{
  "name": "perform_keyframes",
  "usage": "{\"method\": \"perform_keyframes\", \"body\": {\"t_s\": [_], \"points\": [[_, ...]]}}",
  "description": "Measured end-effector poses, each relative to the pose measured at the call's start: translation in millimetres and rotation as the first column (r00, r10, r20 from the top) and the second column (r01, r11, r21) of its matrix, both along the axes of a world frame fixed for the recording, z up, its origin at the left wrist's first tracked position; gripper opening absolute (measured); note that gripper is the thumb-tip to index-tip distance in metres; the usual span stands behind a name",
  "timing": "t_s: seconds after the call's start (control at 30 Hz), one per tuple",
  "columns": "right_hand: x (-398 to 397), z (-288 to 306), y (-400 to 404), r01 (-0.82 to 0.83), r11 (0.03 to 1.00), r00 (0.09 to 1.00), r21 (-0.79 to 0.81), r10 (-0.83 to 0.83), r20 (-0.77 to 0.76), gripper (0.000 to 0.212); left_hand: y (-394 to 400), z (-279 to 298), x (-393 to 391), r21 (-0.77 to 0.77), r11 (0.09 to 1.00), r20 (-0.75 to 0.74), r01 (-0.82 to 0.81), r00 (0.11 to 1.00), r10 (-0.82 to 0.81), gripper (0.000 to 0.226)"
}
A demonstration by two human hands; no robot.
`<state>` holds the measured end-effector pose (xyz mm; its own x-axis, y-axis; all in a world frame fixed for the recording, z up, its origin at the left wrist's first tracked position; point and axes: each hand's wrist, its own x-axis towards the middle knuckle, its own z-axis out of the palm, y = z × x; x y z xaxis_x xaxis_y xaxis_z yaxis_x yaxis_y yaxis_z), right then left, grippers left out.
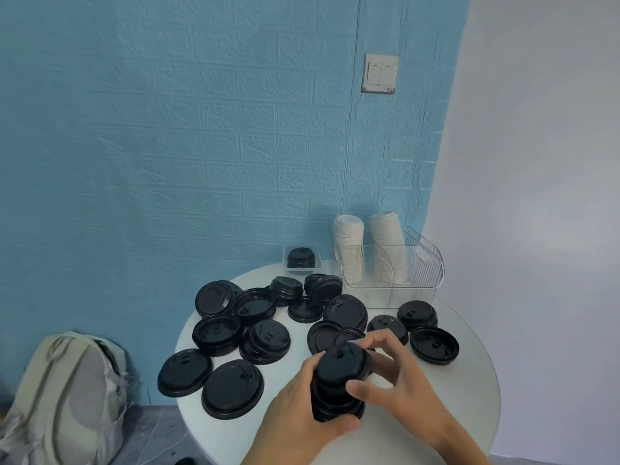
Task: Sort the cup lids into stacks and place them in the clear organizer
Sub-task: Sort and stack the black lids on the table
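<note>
Stack of black lids (339, 384): held above the near part of the round white bench (469, 380), between both hands. The left hand (302, 407) grips the stack from its left and lower side; its fingers curl round the far side of the stack and its thumb lies under the bottom lid. The right hand (399, 377) holds the upper part of the stack from the right; its thumb presses on the near edge, and its fingers (379, 337) arch over the top lid at the far rim. The top lid sits slightly askew on those below. Loose black lids (231, 387) lie scattered across the bench to the left of and behind the hands, some dome up, some inverted, several overlapping. Two short piles (287, 288) stand toward the far edge. A small clear tray (318, 260) at the far edge holds a further black stack. The clear organizer (426, 273) stands at the far right of the bench, well apart from the hands; two tall stacks of white lids (349, 243) lean in its left compartments. A grey backpack (70, 397) rests on the floor to the left of the bench, against the blue wall (167, 129), which carries a light switch (380, 73).
</note>
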<state>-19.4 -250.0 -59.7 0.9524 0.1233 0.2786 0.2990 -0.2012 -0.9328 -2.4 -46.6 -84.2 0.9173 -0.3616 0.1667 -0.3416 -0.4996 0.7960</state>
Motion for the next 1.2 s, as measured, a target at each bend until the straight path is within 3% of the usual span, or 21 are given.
{"method": "perform_keyframes", "body": {"t_s": [0.2, 0.3, 0.47, 0.57, 0.63, 0.77, 0.9, 1.1, 1.2], "points": [[-2, -8, -2, 0.013, 0.965, 1.000, -0.260, -0.005, 0.029, 0.065, 1, -5, 2, 0.005, 1.000, 0.024, -0.008, 1.000, 0.008, 0.102], [-2, -9, 2, 0.014, 0.948, 0.999, -0.319, 0.001, 0.046, 0.055, 1, -4, 2, 0.031, 0.999, 0.053, 0.014, 0.998, -0.016, 0.092], [-2, -1, -2, -0.034, 0.930, 0.999, -0.365, 0.040, 0.007, 0.048, 0, -2, 2, 0.080, 0.997, 0.065, 0.021, 0.998, -0.026, 0.091], [4, 5, -6, 0.108, 0.947, 0.992, -0.301, -0.081, 0.101, 0.035, 0, -1, 2, 0.071, 0.997, 0.056, 0.030, 0.998, -0.034, 0.078], [12, 4, -10, 0.189, 0.904, 0.977, -0.384, -0.132, 0.170, 0.048, 0, 0, 3, 0.081, 0.996, 0.052, 0.035, 0.998, -0.039, 0.077], [25, -2, -16, 0.103, 0.685, 0.994, -0.721, -0.038, 0.105, 0.066, 1, 0, 4, 0.082, 0.996, 0.055, 0.044, 0.997, -0.048, 0.084], [32, -2, -20, 0.088, 0.622, 0.995, -0.778, -0.015, 0.101, 0.064, 1, 1, 5, 0.074, 0.996, 0.058, 0.042, 0.997, -0.046, 0.087], [30, 7, -17, -0.045, 0.606, 0.998, -0.794, 0.065, -0.008, 0.070, 2, 2, 4, 0.073, 0.997, 0.046, 0.037, 0.998, -0.040, 0.087], [32, 8, -17, -0.030, 0.595, 0.998, -0.803, 0.062, 0.008, 0.066, 1, 4, 3, 0.070, 0.997, 0.043, 0.043, 0.998, -0.046, 0.086]]}}
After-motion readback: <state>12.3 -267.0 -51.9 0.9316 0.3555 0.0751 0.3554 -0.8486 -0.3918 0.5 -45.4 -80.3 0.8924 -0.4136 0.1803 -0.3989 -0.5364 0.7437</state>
